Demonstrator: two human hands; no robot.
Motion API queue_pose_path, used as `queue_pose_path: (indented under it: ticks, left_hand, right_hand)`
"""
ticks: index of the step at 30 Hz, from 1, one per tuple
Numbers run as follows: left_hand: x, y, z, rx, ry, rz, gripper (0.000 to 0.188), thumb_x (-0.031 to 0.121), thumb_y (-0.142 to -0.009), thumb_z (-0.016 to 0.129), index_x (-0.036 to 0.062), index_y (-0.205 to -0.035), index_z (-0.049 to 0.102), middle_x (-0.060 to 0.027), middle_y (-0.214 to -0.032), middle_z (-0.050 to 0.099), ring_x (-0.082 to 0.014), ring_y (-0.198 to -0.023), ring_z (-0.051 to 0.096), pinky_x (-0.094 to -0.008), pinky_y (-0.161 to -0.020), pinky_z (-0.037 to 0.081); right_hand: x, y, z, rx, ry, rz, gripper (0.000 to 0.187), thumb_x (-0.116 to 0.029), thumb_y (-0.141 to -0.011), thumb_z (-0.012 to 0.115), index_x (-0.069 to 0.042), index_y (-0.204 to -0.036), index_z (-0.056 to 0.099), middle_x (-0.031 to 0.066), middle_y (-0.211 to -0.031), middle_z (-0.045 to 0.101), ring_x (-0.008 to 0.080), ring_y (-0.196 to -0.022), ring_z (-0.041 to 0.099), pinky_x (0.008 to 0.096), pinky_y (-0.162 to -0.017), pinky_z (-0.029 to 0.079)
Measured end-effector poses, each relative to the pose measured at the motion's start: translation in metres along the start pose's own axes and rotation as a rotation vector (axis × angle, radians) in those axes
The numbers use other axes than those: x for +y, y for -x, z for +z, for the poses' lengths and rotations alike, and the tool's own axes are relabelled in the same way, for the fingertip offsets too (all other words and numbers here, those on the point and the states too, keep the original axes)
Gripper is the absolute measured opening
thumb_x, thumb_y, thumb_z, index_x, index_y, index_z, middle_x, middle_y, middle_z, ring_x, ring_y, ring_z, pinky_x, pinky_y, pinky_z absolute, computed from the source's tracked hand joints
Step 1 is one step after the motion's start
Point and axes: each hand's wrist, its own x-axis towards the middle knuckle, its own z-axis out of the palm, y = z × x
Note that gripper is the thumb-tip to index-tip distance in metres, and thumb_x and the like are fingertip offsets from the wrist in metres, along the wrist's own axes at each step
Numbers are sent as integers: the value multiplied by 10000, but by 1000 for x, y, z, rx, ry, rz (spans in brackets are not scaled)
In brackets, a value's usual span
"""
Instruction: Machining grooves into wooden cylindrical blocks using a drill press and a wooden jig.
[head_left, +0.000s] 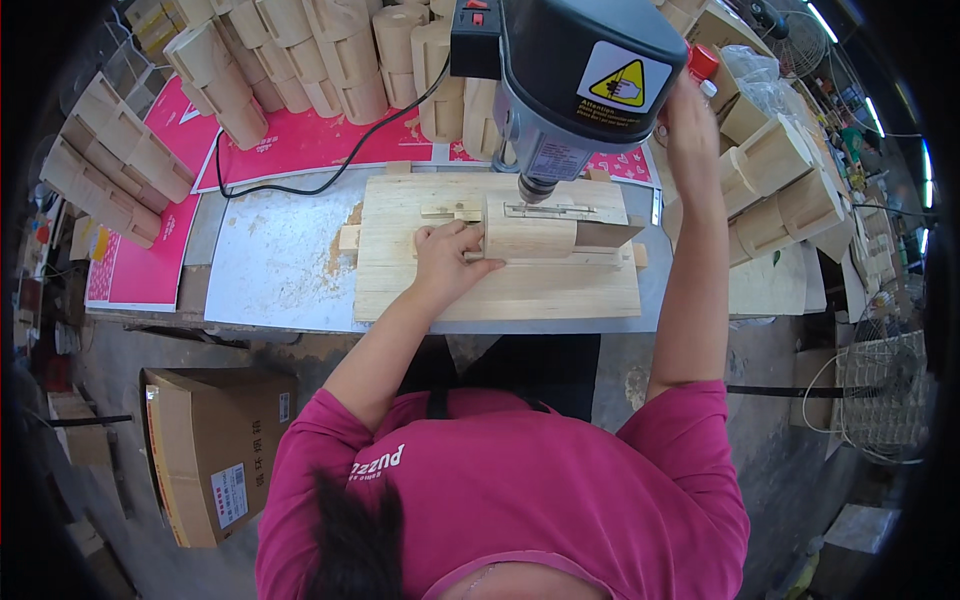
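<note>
Under a black and grey drill press [590,70] lies a pale wooden cylinder [530,238] with a slotted top, set on a flat wooden board [490,290]. My left hand [452,262] grips the cylinder's left end, thumb along the near side. The drill chuck [537,188] hangs just over the cylinder; the bit's tip is hard to make out. A flat grey-brown plate [608,235] sits at the cylinder's right end. Raised beside the drill head, my right hand [690,125] has its fingers curled and partly hidden behind the housing; what they hold cannot be seen.
Stacked wooden cylinders [345,60] line the back, with more at the left [115,160] and right [785,190]. A black cable [300,190] loops across pink sheets. Below the bench's left side stands a cardboard box [215,450]. A red-capped bottle [703,65] is behind my right hand.
</note>
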Motion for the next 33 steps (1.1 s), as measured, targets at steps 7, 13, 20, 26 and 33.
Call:
queue_pose_path:
  ticks: [7, 13, 20, 26, 33]
  left_hand:
    - [-10, 6, -10, 42, 140, 139, 364, 224, -542, 797, 96, -851, 653, -16, -723, 516, -172, -771, 505, -347, -772, 308]
    - [13, 44, -104, -86, 406, 45, 247, 93, -607, 760, 33, -811, 636, -4, -702, 526, -106, -655, 507, -254, -584, 412]
    - [12, 77, -150, 230, 863, -605, 214, 182, -726, 702, 3, -687, 591, 33, -544, 473, -33, -467, 432, -175, -428, 341]
    - [23, 91, -144, 103, 812, -782, 301, 245, -753, 682, 69, -573, 517, 32, -509, 458, -21, -406, 359, -191, -356, 247]
    - [36, 79, -107, -2, 902, -696, 334, 307, -781, 668, 46, -612, 548, 33, -536, 468, -27, -457, 385, -193, -406, 276]
  right_hand:
    - [48, 108, -22, -649, 270, 234, 252, -142, -774, 639, 10, -974, 615, 115, -855, 590, 183, -789, 554, 298, -722, 427]
    - [41, 140, -53, -597, -16, 345, 251, -127, -714, 694, 18, -907, 627, 68, -736, 560, 122, -682, 517, 246, -626, 398]
    - [12, 167, -42, -598, -7, 157, 238, -96, -616, 725, -20, -828, 649, 37, -772, 566, 213, -814, 487, 306, -746, 380]
    - [-18, 172, -28, -555, -29, 125, 248, -90, -607, 720, -46, -844, 666, 12, -784, 546, 197, -856, 454, 304, -782, 354]
    - [-5, 177, -18, -570, -62, 185, 268, -67, -613, 719, -40, -874, 663, 20, -811, 549, 200, -858, 460, 300, -781, 367]
